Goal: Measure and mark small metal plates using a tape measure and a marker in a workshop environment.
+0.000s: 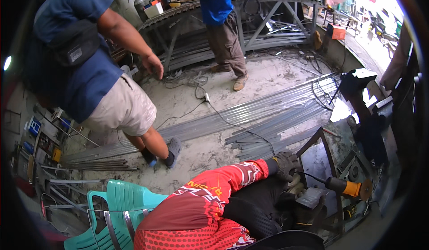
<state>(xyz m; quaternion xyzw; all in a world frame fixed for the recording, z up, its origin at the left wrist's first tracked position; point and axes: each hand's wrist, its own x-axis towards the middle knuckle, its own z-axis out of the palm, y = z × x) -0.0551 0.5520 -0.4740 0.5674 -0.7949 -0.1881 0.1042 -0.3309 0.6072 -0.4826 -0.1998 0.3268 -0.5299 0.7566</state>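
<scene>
My left arm, in a red patterned sleeve (241,175), reaches right from the lower edge. My left hand (286,165), in a dark grey work glove, is closed with bent fingers beside a dark metal frame (321,138). What it grips, if anything, is hidden. Just below it, paler gloved fingers (296,186) show in part; they seem to be my right hand, but its grip is covered. A grey metal piece (310,198) lies close by. Right of the hands, an orange and black angle grinder (351,187) with a brown disc rests, its cord running toward them.
A person in blue (89,62) stands at left; another (219,22) stands by a metal workbench (272,0). Long metal bars (268,111) and a power cord (206,98) lie on the floor. Beside me is a green plastic chair (120,205). Tools and clutter (42,147) line the left.
</scene>
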